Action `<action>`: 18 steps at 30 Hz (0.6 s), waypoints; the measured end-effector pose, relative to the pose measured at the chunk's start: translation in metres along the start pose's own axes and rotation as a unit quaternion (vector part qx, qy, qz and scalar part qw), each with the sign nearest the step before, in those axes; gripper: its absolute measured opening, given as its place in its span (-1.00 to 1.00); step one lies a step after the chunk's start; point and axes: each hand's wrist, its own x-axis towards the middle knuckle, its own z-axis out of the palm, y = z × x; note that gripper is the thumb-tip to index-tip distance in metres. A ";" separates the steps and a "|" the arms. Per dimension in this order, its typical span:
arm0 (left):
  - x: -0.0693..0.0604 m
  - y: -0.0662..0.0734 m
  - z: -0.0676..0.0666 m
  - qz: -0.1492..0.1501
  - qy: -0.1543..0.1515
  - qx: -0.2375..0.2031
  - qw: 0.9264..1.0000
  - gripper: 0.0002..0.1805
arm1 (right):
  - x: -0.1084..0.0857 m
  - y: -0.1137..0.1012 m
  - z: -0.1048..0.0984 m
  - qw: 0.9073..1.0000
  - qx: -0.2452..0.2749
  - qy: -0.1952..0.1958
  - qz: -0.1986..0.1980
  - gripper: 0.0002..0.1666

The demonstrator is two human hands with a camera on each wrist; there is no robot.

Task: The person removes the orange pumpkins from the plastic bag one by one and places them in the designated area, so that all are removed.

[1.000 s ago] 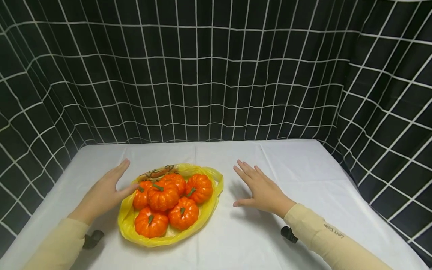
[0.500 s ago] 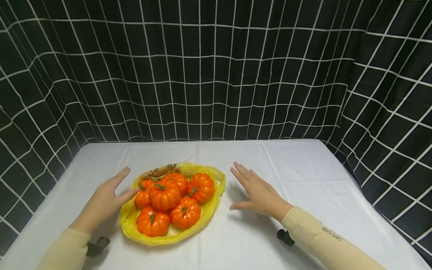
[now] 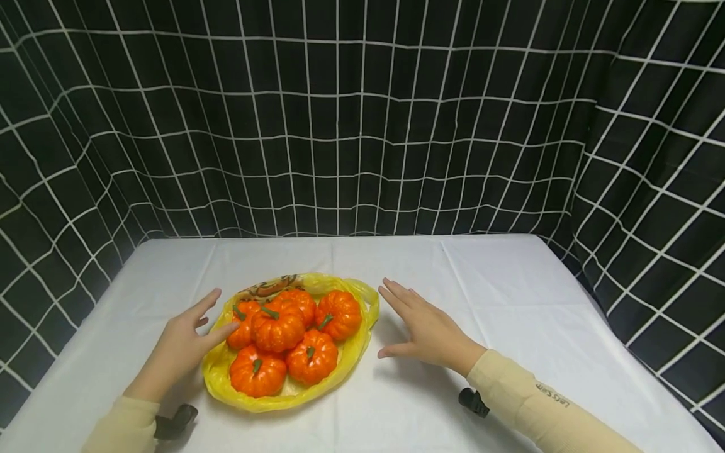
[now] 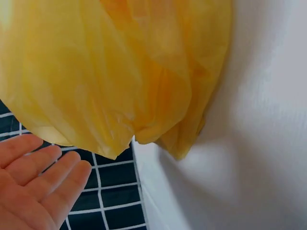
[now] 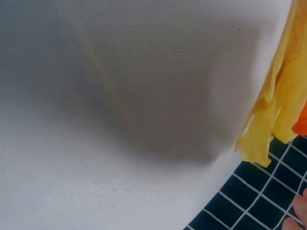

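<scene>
Several small orange pumpkins (image 3: 277, 327) with green stems sit in a yellow plastic bag (image 3: 266, 402), its mouth spread wide around them. At the bag's left side is my left hand (image 3: 184, 343), fingers extended, the thumb over the bag's left rim in the head view; whether it touches cannot be told. To the right of the bag my right hand (image 3: 427, 330) hovers above the cloth with spread, straight fingers and holds nothing. The left wrist view has the bag's side (image 4: 115, 72) close up, with the left fingers (image 4: 62, 177) apart from it. Only fingertips (image 5: 300, 208) show in the right wrist view.
A white cloth (image 3: 481, 283) covers the table. Black curtains with a white grid (image 3: 362, 126) hang behind it and along both sides. A dark wrist-worn device (image 3: 177, 421) is on the left wrist, another (image 3: 473, 401) on the right.
My right hand has moved left, nearer the bag. The left hand has shifted slightly right and toward me, its thumb further over the bag's rim. The pumpkins keep their arrangement; the head view has shifted slightly.
</scene>
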 end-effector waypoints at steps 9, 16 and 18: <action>-0.005 -0.005 0.005 -0.021 0.020 -0.029 0.999 -0.07 | 0.005 -0.008 -0.002 1.000 0.016 0.004 -0.001 0.27; -0.006 -0.004 0.008 -0.025 0.037 -0.037 0.998 -0.14 | 0.007 -0.015 -0.002 0.999 0.037 0.000 0.009 0.25; -0.006 -0.005 0.009 -0.030 0.036 -0.041 0.998 -0.15 | 0.008 -0.016 -0.002 0.999 0.040 0.000 0.010 0.23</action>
